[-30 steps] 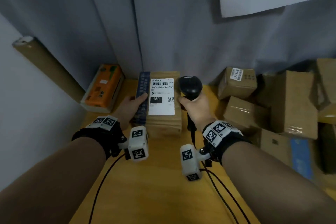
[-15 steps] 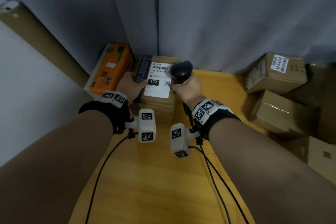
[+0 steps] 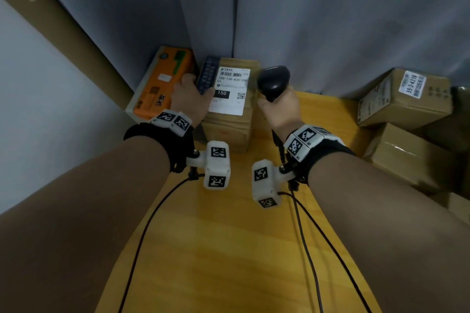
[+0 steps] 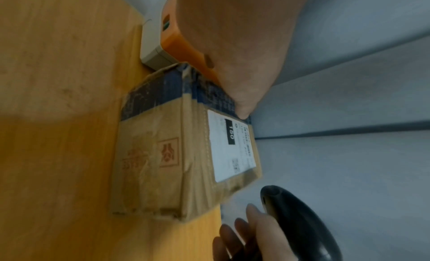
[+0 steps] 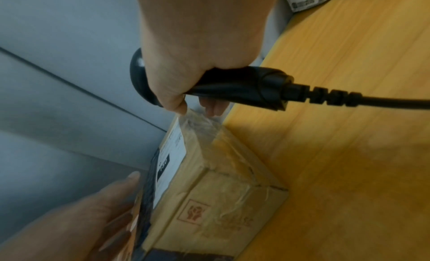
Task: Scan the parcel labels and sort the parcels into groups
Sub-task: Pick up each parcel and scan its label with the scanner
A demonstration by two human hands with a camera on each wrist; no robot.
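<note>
My right hand [image 3: 276,107] is curled around the black scanner [image 3: 273,81] handle. My left hand [image 3: 189,98] rests on the parcel [image 3: 229,119], thumb on the top face; its grip cannot be determined. The parcel sits at the wooden table's [image 3: 241,249] far edge, touching the orange box [image 3: 157,84].

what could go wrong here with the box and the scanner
1. The left hand lies over the left edge of the parcel, with the thumb close to its white label; it may block a scan.
2. The scanner in the right hand sits beside the label rather than facing it, so a read might miss.
3. The scanner's cable trails across the table and could snag.
</note>
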